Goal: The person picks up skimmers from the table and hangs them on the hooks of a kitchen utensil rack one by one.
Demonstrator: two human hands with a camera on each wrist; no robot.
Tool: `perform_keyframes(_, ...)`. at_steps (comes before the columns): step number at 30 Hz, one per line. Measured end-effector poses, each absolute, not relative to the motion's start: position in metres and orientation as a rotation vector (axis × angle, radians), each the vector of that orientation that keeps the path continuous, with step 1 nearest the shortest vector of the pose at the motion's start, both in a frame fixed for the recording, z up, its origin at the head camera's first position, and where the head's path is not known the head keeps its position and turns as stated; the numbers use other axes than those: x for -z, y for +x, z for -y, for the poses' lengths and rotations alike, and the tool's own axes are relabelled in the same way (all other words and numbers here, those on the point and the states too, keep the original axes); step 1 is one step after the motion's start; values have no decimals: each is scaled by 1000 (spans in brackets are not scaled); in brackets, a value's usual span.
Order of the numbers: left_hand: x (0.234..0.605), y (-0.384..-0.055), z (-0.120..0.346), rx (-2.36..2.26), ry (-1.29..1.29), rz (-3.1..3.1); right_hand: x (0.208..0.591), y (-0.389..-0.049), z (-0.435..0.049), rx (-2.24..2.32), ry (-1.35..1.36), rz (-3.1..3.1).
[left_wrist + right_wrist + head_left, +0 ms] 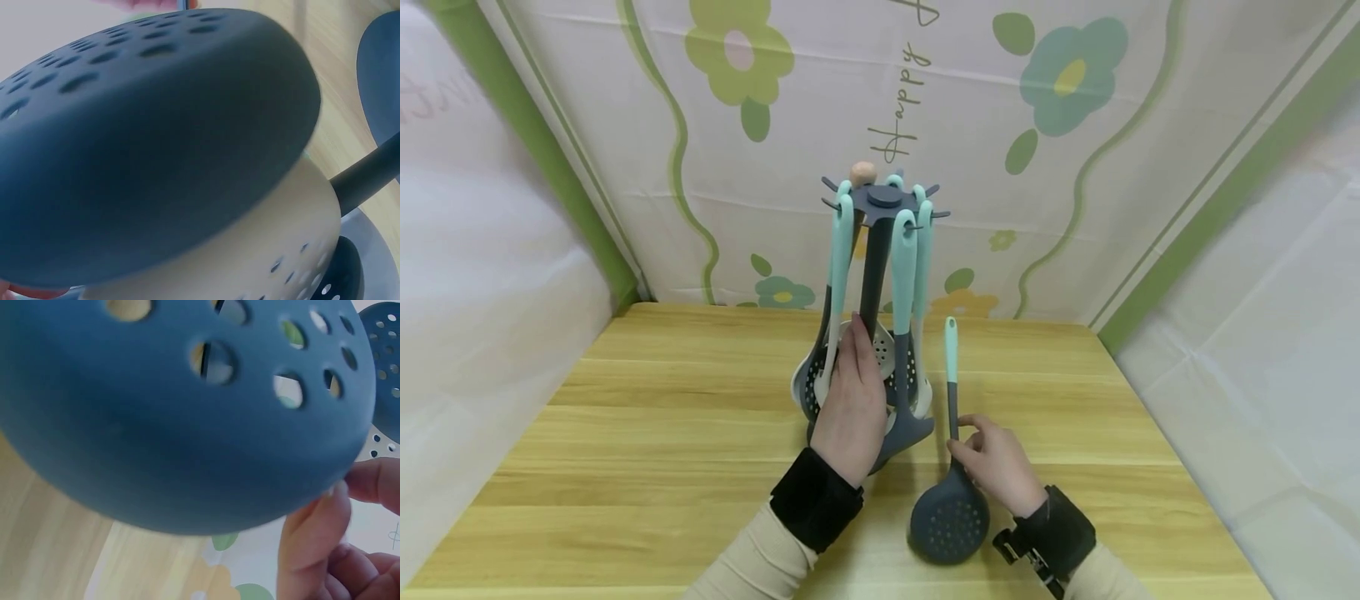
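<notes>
My right hand (1000, 462) pinches the dark shaft of a skimmer (949, 521), whose round perforated head faces down toward me and whose teal handle points away. In the right wrist view the skimmer head (144, 437) looms large, with thumb and fingertips just beyond its edge. My left hand (853, 417) reaches in among the utensils hanging from a dark rotating rack (886, 197), visible fingers straight and overlapping its post; the thumb is hidden. Close before the left wrist camera is a dark perforated head (162, 144), with a pale perforated utensil (281, 231) behind it.
Several teal-handled utensils hang round the rack, among them a dark turner (906, 429) at the front. A round wooden knob (863, 173) shows behind the rack's top. The wooden table (647, 417) meets flower-printed cloth (805, 208) at the back, with white cloth at both sides.
</notes>
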State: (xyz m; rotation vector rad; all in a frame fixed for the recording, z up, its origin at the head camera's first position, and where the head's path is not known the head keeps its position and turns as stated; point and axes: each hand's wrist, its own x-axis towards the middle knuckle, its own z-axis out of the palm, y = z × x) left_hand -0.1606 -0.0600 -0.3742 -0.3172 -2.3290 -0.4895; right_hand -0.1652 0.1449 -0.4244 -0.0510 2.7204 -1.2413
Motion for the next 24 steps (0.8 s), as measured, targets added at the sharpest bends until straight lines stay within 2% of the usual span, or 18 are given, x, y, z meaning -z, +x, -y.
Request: perform_keyframes(24, 370, -155, 61, 656, -357, 2345, 405, -155, -144, 1283, -108, -2835)
